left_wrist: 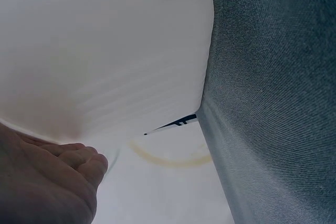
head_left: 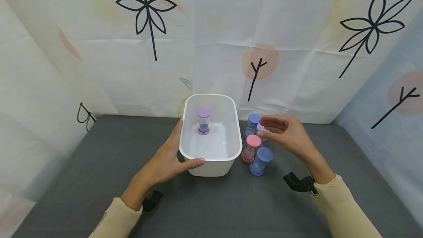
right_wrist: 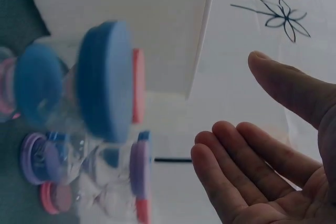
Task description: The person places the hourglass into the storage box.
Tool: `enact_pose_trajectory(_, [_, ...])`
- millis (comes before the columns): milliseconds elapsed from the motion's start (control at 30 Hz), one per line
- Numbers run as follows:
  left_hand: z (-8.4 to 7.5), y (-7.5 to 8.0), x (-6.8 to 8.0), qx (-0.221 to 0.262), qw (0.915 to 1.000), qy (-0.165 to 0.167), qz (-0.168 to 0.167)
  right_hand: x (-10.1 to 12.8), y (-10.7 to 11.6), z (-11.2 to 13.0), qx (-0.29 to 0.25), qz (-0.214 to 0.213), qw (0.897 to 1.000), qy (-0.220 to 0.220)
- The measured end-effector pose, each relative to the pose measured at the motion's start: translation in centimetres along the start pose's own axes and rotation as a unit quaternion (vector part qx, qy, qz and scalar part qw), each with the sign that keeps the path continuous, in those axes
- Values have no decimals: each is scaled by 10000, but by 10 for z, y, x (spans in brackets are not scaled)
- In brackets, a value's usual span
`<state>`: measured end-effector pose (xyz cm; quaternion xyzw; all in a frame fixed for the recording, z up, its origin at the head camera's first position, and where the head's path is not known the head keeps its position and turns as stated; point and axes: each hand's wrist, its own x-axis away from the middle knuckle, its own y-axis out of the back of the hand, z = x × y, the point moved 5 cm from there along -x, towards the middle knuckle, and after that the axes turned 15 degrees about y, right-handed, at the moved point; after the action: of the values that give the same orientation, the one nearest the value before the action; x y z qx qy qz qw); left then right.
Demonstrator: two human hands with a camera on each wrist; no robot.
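On the grey table (head_left: 99,164), the left hand (head_left: 165,161) rests against the left side of the white tub (head_left: 211,155), fingers straight along its wall and thumb laid across the near lip, so it braces rather than grips. Inside the tub one purple-capped sand timer (head_left: 203,121) stands upright toward the far end. The right hand (head_left: 287,131) hovers with relaxed, spread fingers, holding nothing, just above a cluster of four timers to the right of the tub: a far blue-capped timer (head_left: 253,123), a purple-pink timer (head_left: 262,128) partly hidden under the fingers, a pink-capped timer (head_left: 252,147) close to the tub wall, and a near blue-capped timer (head_left: 261,161). Judged from this, the step in hand is a pick from the cluster; doing it well likely means coming down on one cap from above with thumb and fingers on opposite sides, since the timers stand close together and a sideways sweep could tip the neighbours. Keeping the left hand steady on the tub should stop it sliding. The surface is a dark grey cloth-like mat; a white sheet (head_left: 211,47) printed with black flowers and orange dots hangs behind and at both sides. Cream sleeves (head_left: 343,208) cover both forearms.
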<state>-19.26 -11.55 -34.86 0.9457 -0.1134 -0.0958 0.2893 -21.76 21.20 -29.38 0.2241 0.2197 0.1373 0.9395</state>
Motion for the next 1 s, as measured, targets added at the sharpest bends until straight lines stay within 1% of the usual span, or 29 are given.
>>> enact_pose_trajectory(133, [0,-1,0,9,10000,-16,23,18,8,-10,22,-172,9998,38])
enact_pose_trajectory(200, [-1,-2,-1,15,10000,-22,36,26,11,-15,60,-175,9998,77])
enact_pose_trajectory(300, [-1,-2,-1,15,10000,-23,32,37,12,-23,63,-66,9999,91])
enact_pose_trajectory(433, [-2,-1,-1,22,10000,-68,17,47,10,-33,-80,237,9997,67])
enact_pose_trajectory(567, [-2,-2,-1,-7,10000,-73,13,53,4,-40,-201,539,9983,13])
enact_pose_trajectory(700, [-1,-1,-1,-47,10000,-43,-15,54,-2,-44,-34,818,9966,18])
enact_pose_trajectory(800, [0,0,-1,-72,10000,-46,-25,54,-5,-45,65,884,9960,75])
enact_pose_trajectory(1000, [-1,0,-1,-82,9999,-71,-18,54,-13,-45,273,873,9955,239])
